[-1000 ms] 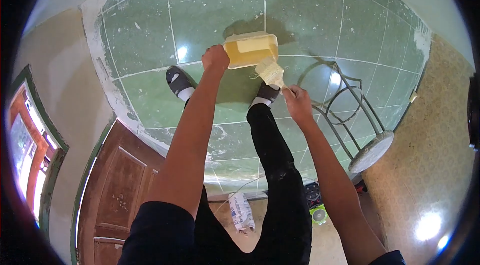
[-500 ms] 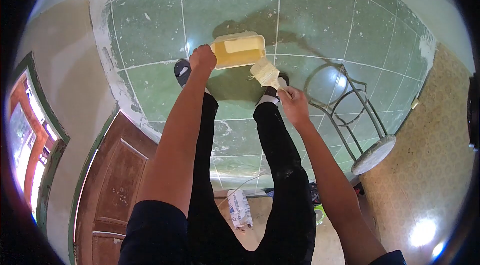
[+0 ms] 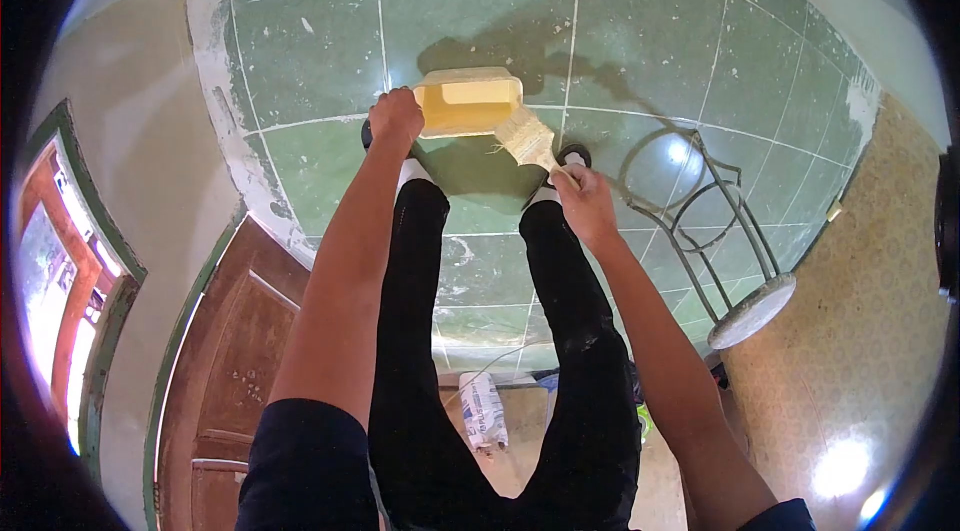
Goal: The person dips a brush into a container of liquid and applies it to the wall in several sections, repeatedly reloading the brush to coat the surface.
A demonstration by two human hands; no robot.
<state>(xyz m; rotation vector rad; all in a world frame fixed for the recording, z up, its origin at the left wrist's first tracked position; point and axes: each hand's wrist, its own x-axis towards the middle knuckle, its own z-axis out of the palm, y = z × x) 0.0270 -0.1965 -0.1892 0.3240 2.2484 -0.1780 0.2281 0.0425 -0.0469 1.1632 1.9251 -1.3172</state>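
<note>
My left hand (image 3: pixel 396 119) is closed on the left end of a rectangular yellow tub (image 3: pixel 467 78), with the fingers over its rim. Pale inner walls and a deeper yellow bottom show inside the tub. A wide flat paintbrush (image 3: pixel 524 137) is in my right hand (image 3: pixel 586 199), which pinches its handle. The bristles look coated in cream-yellow and point up and left, overlapping the tub's right front corner in this view. A few stray bristles stick out on the brush's left side. Both hands are out ahead of my knees, over the floor.
Paint-spotted green tiles (image 3: pixel 660 41) cover the floor. To the right, a metal-legged stool (image 3: pixel 752 311) lies on its side. A white printed bag (image 3: pixel 484 411) lies behind my legs. At the left are a brown wooden door (image 3: pixel 245 361) and a window (image 3: pixel 70 281).
The tub and my left hand have shifted slightly left in view. The brush has tilted a little, its bristles moving slightly up and left. The view itself has shifted a little.
</note>
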